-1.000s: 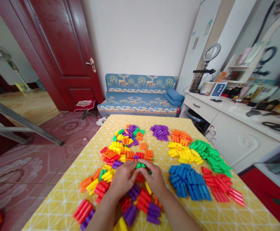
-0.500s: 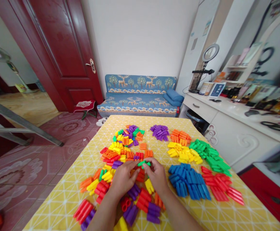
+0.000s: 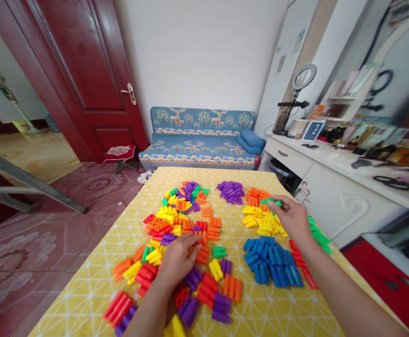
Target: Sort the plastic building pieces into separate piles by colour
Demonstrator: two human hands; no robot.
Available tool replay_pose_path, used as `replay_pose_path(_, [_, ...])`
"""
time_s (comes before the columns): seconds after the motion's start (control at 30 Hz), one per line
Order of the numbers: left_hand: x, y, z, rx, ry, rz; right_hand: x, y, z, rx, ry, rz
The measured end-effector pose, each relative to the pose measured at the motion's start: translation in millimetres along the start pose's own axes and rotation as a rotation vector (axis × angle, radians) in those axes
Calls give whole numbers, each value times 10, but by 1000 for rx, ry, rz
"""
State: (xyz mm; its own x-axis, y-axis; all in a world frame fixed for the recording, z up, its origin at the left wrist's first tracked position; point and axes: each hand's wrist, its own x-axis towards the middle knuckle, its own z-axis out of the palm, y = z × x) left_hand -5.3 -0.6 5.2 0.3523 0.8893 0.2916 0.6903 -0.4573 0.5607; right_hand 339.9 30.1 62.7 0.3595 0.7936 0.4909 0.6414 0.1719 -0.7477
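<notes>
Out over the right-hand piles, my right hand [image 3: 293, 219] pinches a green plastic tube block [image 3: 273, 202] between thumb and fingers. It is above the yellow blocks [image 3: 263, 221] and close to the orange pile [image 3: 257, 195]. My left hand [image 3: 180, 257] hovers over mixed blocks on the left, thumb and forefinger apart, nothing visibly held. Its fingertips are beside orange blocks [image 3: 203, 255]. Another green block [image 3: 219, 252] lies right of that hand, near a yellow block [image 3: 216, 269]. My right hand and forearm partly cover the green pile [image 3: 319, 236] and the red pile [image 3: 297, 255].
Blue blocks [image 3: 272, 262] form a pile at right, and purple blocks [image 3: 231, 192] one at the back. All lie on a yellow patterned tablecloth [image 3: 95, 285]. Beyond the table stands a blue sofa [image 3: 197, 150]; a white dresser [image 3: 306, 173] is on the right.
My right hand has moved from beside my left hand to the right and away from me, carrying a green block. My left hand has stayed almost in place. Another green block now shows on the cloth.
</notes>
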Motion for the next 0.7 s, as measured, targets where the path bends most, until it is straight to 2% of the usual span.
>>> replay_pose_path(0.07, [4, 1, 2, 0, 2, 7, 225, 345, -229, -308, 42, -46])
replay_pose_path(0.17, [9, 1, 0, 10, 1, 6, 391, 809, -450, -643, -24, -44])
replay_pose_path(0.3, [10, 7, -4, 32, -8, -2, 376, 1187, -514, -780, -110, -75])
replay_pose_path(0.4, [9, 12, -2, 37, -15, -10, 335, 1292, -497, -754, -95, -113])
replay_pose_path(0.53, [6, 10, 1, 35, -14, -12, 329, 1304, -502, -677, -7, -184])
replay_pose_path(0.7, [6, 8, -2, 27, -8, -9, 329, 1049, -388, -558, 81, -272])
